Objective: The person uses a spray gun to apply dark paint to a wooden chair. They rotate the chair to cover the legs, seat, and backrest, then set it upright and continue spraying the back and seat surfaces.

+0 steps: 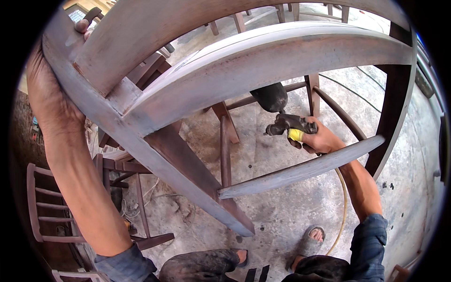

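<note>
A brown wooden chair with a greyish film on its surfaces fills the upper part of the view, tilted up close to me. My left hand is closed around its frame at the upper left; fingertips show on the far side, and the frame hides the rest. Below the curved rail, my right hand grips a dark spray gun with a black cup on top. Something yellow is wrapped at the grip, by my fingers. The gun's nozzle points left. A nearer round rung crosses in front of my right wrist.
A yellowish hose runs from near my right wrist down to the concrete floor. A slatted chair lies or stands at the left. Other chair legs appear at the back. My sandalled foot is below.
</note>
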`<state>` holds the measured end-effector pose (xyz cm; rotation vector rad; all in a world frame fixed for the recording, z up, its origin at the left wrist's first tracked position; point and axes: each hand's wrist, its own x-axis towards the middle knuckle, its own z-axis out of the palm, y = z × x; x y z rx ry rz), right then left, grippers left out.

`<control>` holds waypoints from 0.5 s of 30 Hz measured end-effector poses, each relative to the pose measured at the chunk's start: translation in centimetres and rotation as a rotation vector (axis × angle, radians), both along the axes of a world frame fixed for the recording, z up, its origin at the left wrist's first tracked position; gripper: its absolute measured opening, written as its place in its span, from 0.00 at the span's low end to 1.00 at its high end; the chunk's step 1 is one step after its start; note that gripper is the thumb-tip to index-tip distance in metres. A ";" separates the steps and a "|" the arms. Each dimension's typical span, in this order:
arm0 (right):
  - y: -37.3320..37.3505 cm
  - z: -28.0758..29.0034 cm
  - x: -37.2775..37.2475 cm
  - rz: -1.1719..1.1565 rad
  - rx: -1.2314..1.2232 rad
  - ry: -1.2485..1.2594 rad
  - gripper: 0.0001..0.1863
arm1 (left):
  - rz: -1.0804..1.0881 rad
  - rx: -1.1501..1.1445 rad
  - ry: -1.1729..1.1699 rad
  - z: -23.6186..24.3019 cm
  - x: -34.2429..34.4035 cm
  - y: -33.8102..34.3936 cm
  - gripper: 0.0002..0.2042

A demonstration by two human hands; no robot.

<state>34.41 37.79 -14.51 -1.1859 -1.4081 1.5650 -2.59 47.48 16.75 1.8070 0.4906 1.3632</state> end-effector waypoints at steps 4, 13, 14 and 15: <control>-1.7 0.5 1.2 0.023 -0.085 0.084 0.10 | -0.173 -0.021 0.052 0.1 -0.4 0.7 0.21; -3.4 -4.9 4.8 -0.243 -0.070 0.209 0.20 | 0.549 -0.056 0.074 -0.3 3.0 -0.8 0.41; -3.5 -2.3 4.6 -0.151 -0.217 0.144 0.17 | 0.622 -0.066 0.101 0.2 3.1 -1.3 0.44; -3.1 -2.0 5.2 -0.011 -0.225 0.243 0.17 | 0.651 -0.077 0.100 0.2 3.4 -1.0 0.47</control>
